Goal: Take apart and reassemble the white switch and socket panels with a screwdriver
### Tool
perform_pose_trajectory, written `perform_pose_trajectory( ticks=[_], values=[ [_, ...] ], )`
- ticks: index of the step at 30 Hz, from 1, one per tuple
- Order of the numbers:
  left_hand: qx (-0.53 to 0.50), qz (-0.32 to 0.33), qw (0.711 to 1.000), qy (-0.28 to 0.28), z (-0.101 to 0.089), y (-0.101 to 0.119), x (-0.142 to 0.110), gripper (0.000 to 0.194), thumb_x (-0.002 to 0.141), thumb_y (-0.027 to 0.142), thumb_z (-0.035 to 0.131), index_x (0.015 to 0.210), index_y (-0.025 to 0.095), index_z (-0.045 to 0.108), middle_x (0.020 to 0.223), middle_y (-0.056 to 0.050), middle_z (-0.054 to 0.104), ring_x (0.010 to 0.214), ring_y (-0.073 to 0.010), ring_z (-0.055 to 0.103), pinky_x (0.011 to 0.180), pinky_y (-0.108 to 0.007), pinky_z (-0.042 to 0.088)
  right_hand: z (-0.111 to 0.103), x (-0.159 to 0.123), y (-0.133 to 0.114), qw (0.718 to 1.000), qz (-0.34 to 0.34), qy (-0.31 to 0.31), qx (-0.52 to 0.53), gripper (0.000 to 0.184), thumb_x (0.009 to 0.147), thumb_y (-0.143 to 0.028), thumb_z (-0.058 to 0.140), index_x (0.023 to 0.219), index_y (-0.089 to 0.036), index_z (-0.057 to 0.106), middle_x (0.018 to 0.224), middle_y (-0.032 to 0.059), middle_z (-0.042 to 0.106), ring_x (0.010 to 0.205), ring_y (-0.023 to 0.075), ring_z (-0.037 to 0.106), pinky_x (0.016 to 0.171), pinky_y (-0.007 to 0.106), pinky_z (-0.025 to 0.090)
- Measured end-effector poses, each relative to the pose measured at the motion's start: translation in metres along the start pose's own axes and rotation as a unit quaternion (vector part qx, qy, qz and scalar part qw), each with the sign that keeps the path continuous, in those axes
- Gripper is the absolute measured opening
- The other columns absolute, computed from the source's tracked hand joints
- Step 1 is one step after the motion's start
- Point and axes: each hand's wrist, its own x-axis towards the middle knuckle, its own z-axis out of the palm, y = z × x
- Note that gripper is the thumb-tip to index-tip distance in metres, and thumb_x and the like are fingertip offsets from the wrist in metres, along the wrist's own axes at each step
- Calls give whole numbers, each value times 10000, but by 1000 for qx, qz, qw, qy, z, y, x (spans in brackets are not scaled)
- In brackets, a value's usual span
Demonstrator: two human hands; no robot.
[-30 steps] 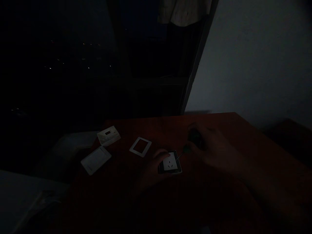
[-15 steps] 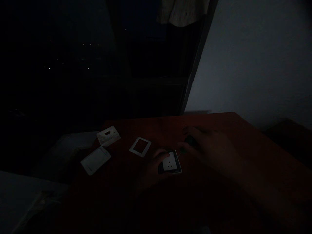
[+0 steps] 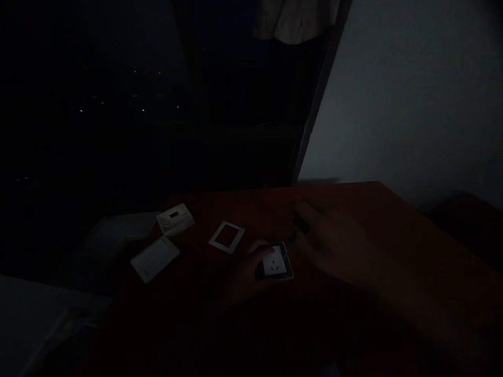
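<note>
A wall socket (image 3: 274,263) with a white face and dark surround lies on the reddish table. My left hand (image 3: 251,267) grips it from the left, thumb and fingers around its edges. In my right hand (image 3: 326,235) is a screwdriver (image 3: 292,241) with a dark handle, held at a slant. Its tip meets the socket's right edge; the dimness hides whether it sits in a screw. Left of the socket lies a white square frame (image 3: 215,242) with an open middle.
Farther left on the table (image 3: 346,196) are a pale plate with a small cut-out (image 3: 175,220) and a white rectangular panel (image 3: 155,259). A dark window stands behind, a pale wall (image 3: 412,104) to the right. Cloth (image 3: 296,23) hangs above.
My right hand has shifted and turned slightly on the screwdriver, whose handle now leans a little differently. The left hand and the socket stay in place.
</note>
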Motion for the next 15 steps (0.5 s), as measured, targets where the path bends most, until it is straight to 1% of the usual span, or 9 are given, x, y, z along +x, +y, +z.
perform_pose_trajectory(
  ticks=[2, 3, 5, 7, 8, 10, 12, 14, 15],
  values=[
    [-1, -8, 1000, -1, 0, 1, 0, 554, 727, 312, 752, 1232, 275, 530, 1321, -41, 466, 1180, -250, 485, 995, -370, 425, -1, 0, 0, 998, -31, -5, 53, 401, 829, -168, 490, 1229, -200, 491, 1125, 85, 644, 871, 199, 649, 662, 279, 448],
    [0, -9, 1000, 1, 0, 1, 0, 554, 727, 310, 750, 1234, 281, 529, 1325, -37, 463, 1183, -254, 482, 999, -378, 422, -1, 0, 1, 998, -33, -5, 53, 381, 836, -166, 488, 1214, -207, 505, 1124, 77, 646, 867, 193, 649, 660, 273, 447],
    [4, -4, 1000, 2, 0, -1, -1, 557, 741, 324, 738, 1251, 290, 518, 1338, -34, 455, 1192, -260, 474, 1000, -388, 419, 0, 1, 1, 1000, -2, -1, 0, 257, 890, -259, 467, 1125, -210, 560, 1011, 75, 678, 778, 201, 657, 591, 277, 424],
    [8, 5, 1000, 2, 1, -3, -1, 555, 757, 359, 724, 1265, 286, 511, 1349, -38, 449, 1203, -264, 463, 1006, -392, 410, 0, 1, 0, 997, 43, -2, -64, 269, 920, -375, 431, 1051, -200, 589, 890, 80, 691, 682, 215, 651, 528, 281, 385],
    [8, 9, 1000, 4, 2, -4, -1, 555, 759, 373, 722, 1265, 281, 513, 1348, -43, 450, 1206, -266, 461, 1006, -392, 409, 0, 1, 0, 996, 54, -4, -74, 292, 921, -394, 422, 1054, -194, 587, 885, 84, 691, 669, 217, 648, 524, 283, 382],
    [10, 13, 1000, 8, 3, -6, -1, 557, 754, 380, 728, 1260, 276, 519, 1342, -49, 453, 1206, -266, 460, 1008, -389, 407, -2, 0, -1, 999, 33, -17, -32, 290, 906, -326, 439, 1131, -186, 554, 994, 92, 680, 744, 215, 656, 572, 287, 415],
    [10, 15, 1000, 12, 3, -7, -1, 564, 746, 361, 738, 1259, 279, 518, 1336, -45, 454, 1202, -258, 462, 1007, -381, 408, -4, -2, -1, 999, -18, -30, 37, 367, 867, -219, 466, 1232, -190, 494, 1151, 94, 635, 885, 207, 649, 668, 287, 448],
    [5, 15, 1000, 9, 3, -6, -1, 571, 749, 347, 739, 1269, 288, 509, 1339, -35, 452, 1201, -251, 464, 1012, -374, 406, -3, -2, 0, 998, -35, -28, 50, 399, 866, -202, 475, 1265, -202, 470, 1166, 87, 633, 921, 206, 646, 688, 287, 448],
    [2, 13, 1000, 7, 2, -6, -1, 569, 754, 345, 734, 1272, 293, 505, 1346, -32, 448, 1204, -251, 463, 1016, -377, 403, -3, -2, 0, 999, -21, -20, 26, 368, 886, -243, 471, 1252, -205, 481, 1111, 87, 656, 878, 215, 656, 653, 293, 441]
  ],
)
